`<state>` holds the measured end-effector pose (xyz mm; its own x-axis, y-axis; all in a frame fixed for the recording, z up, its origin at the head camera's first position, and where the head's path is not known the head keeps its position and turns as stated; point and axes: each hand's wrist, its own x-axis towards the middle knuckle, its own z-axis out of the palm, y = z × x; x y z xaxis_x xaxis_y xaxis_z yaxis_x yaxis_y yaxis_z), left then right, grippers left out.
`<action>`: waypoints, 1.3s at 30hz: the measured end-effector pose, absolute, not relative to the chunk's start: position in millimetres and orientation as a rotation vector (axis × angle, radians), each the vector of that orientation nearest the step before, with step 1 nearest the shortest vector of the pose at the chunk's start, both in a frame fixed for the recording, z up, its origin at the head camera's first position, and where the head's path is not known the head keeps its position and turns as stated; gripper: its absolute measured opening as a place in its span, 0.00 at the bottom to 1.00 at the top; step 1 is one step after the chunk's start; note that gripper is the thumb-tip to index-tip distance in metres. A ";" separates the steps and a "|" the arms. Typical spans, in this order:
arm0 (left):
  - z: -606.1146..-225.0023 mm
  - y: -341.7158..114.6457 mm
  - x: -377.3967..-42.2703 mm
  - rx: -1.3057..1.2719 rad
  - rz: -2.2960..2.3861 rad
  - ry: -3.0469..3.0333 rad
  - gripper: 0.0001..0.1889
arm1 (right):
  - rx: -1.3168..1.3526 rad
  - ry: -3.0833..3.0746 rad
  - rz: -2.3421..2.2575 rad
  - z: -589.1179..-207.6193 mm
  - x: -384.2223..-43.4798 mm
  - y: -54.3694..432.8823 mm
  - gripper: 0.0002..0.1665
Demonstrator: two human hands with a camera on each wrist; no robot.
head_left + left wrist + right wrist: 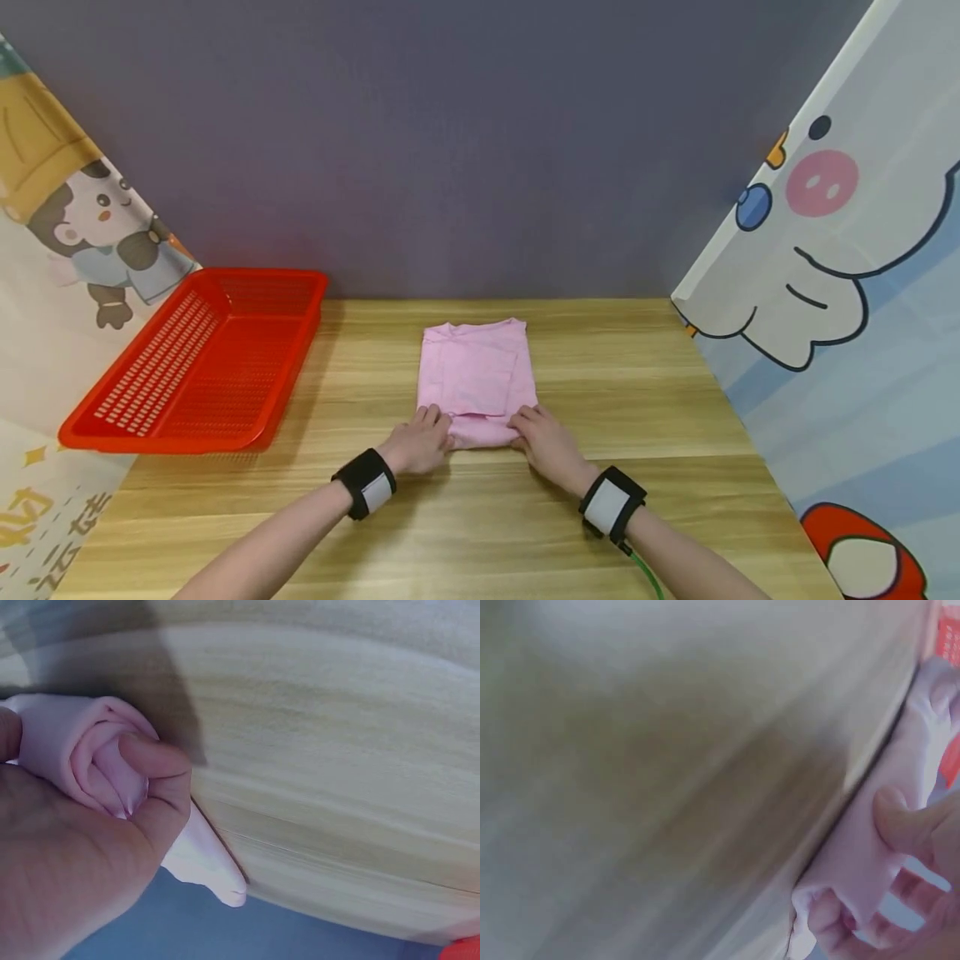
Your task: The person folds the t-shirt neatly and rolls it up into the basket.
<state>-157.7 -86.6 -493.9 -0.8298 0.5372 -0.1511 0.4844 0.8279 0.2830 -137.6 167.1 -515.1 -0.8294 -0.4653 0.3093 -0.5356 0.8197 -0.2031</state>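
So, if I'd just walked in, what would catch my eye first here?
Probably the bright red basket, at the left side of the wooden table in the head view. Next, the folded pink cloth near the middle, with the left hand and right hand gripping its rolled near edge at either end. The big pink-snouted cartoon animal pictured on the right also stands out.

From above the near side of the table (600, 400), the head camera looks forward and down, taking in the far edge and far right corner. The 2 wrist cameras look from close up past the left hand (420, 440) and right hand (550, 446) at the pink cloth (476, 371). All 3 views share the cloth and some of the red basket (247, 358) at the table's left edge.
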 end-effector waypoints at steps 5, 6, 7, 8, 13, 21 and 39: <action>-512.6 -87.2 -143.0 0.959 0.118 3.111 0.24 | 0.807 -2.836 0.562 -508.6 -146.5 169.9 0.08; -515.4 -86.9 -140.3 0.985 0.045 3.170 0.26 | 0.814 -2.849 0.590 -507.7 -148.1 170.5 0.08; -517.7 -86.5 -137.9 1.005 -0.026 3.224 0.27 | 0.821 -2.860 0.619 -506.6 -149.6 171.1 0.08; -519.8 -85.9 -135.8 1.015 -0.111 3.262 0.28 | 0.826 -2.873 0.652 -505.4 -151.1 171.7 0.08; -525.1 -81.7 -130.6 1.022 -0.431 3.353 0.26 | 0.837 -2.939 0.809 -499.2 -159.7 174.6 0.07; -527.3 -72.9 -133.9 1.049 -0.463 3.461 0.15 | 0.803 -3.051 0.935 -489.6 -170.7 177.4 0.04; -512.5 -73.0 -160.3 0.918 0.092 3.099 0.12 | 0.825 -2.923 0.353 -508.4 -147.1 171.9 0.28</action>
